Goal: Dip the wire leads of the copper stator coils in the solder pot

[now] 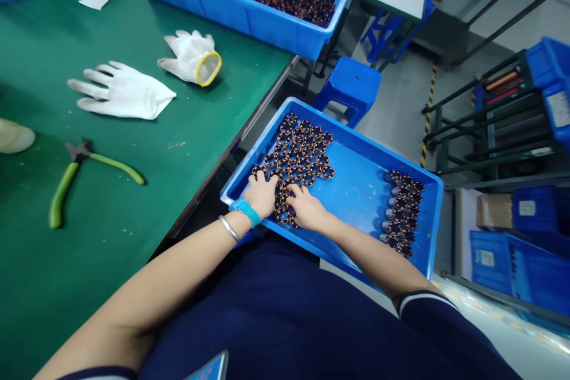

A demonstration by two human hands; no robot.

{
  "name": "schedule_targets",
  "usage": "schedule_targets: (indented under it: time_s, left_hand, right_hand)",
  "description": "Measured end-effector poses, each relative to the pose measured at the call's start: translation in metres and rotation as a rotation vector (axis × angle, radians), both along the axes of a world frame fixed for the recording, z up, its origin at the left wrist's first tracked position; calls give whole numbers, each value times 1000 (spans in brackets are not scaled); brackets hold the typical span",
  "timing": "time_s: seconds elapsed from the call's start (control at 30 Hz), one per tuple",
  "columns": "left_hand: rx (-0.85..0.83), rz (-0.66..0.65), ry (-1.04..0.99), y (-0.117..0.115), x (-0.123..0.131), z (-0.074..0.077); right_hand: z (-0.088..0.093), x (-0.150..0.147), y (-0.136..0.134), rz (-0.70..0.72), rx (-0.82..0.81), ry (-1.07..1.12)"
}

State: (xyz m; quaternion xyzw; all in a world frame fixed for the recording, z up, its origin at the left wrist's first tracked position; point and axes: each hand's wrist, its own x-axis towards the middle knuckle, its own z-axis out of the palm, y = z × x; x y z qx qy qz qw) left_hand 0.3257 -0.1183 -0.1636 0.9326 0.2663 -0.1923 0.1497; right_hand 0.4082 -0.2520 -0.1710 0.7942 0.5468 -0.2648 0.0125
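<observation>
left hand point(261, 193), right hand point(308, 209) on rings point(295, 153) | in blue tray point(356, 175) | 2 gloves point(127, 92) (white)

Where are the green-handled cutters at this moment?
In the head view, the green-handled cutters lie open on the green tabletop at the picture's left, just below the flat white glove.

I've got a green table point(187, 142) on the left, blue stool point(356, 82) by its far corner, grey floor point(403, 122), rack point(494, 162) far right.
</observation>
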Motion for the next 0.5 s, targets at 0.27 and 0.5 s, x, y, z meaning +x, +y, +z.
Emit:
schedule_targets:
  time_s: [0.27, 0.5]
  left_hand:
    - [-26, -31, -14, -5, 2, 9]
    - [31, 63, -21, -18, 10, -5]
  right_hand:
    - [5, 11, -13, -62, 40, -35]
    - [3, 4, -7, -109, 4, -67]
